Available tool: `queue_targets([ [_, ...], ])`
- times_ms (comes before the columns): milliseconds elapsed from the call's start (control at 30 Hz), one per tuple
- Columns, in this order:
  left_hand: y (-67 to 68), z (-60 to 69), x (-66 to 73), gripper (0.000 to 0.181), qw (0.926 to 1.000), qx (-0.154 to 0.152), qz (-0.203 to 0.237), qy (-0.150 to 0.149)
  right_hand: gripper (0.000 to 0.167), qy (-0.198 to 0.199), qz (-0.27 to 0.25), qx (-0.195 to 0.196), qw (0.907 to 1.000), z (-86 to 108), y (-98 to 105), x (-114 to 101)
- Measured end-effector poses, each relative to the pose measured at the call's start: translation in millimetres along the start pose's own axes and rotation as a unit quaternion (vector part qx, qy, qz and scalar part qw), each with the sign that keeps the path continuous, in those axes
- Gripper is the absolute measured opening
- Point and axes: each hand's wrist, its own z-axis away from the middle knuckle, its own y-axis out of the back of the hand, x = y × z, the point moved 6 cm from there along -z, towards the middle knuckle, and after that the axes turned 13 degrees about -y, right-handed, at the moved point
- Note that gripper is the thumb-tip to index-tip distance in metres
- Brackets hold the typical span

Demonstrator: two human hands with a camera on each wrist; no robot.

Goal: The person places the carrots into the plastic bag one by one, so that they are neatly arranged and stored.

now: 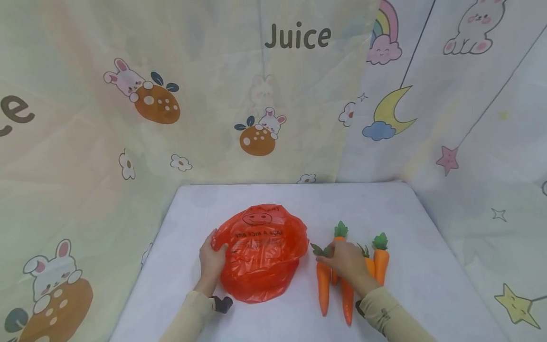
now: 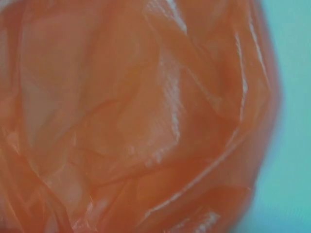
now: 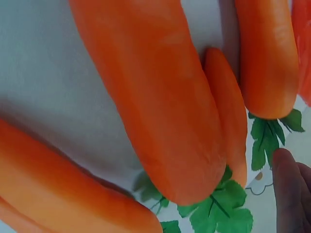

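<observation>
Two bare hands stand well apart in the lower part of the frame, coming out of pale beige sleeves with small black pieces at the wrists. The left hand pinches the left edge of the red bag, its thumb lying against the film. The right hand bends down over the carrots, right of the middle, its fingertips at the leaves of the leftmost one; whether they grip or only touch, I cannot tell.

Five carrots lie side by side: smooth, satiny orange tapers, blunt at the leafy end, their narrow tips toward the bottom of the frame. The leaves are flat, jagged and dark green. In the right wrist view a slim carrot sits tucked against a thick one.

The bag fills the lower middle, a rounded, puffy heap of thin, glossy, see-through plastic, creased all over, with mirrored dark lettering and an oval smiling print. Close up in the left wrist view, its folds catch white streaks of light.

Beneath everything is a smooth white table with rounded far corners. Beyond hangs wrinkled pastel cloth, printed with rabbits, a yellow moon and "Juice" at the top middle.
</observation>
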Motion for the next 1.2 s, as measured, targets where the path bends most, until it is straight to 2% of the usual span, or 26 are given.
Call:
queue_targets([
  [133, 1.6, 1.3, -2.2, 0.061, 0.9997, 0.008, 0.021, 0.012, 0.036, -0.001, -0.01, -0.006, 0.9999, 0.9, -7, 1],
  [433, 3.7, 3.9, -6.8, 0.056, 0.9962, 0.025, 0.076, 0.035, 0.035, -0.015, 0.002, -0.009, 0.9998, 1.4, -21, 4],
  [633, 4.8, 4.6, -9.1, 0.056, 0.9949, 0.033, 0.084, 0.046, 0.04, -0.032, 0.018, -0.02, 0.9991, -1.4, -28, 6],
  [867, 4.4, 5.3, -9.4, 0.055, 0.9932, 0.038, 0.097, 0.051, 0.037, -0.014, 0.029, -0.023, 0.9992, -3.9, -35, 7],
  [1100, 5.3, 6.1, -10.3, 0.055, 0.9923, 0.041, 0.102, 0.056, 0.032, -0.024, -0.01, -0.054, 0.9982, -2.8, -36, 9],
  [1200, 6.1, 6.4, -10.1, 0.055, 0.992, 0.042, 0.104, 0.058, 0.039, -0.034, -0.042, -0.076, 0.9956, -2.1, -33, 10],
])
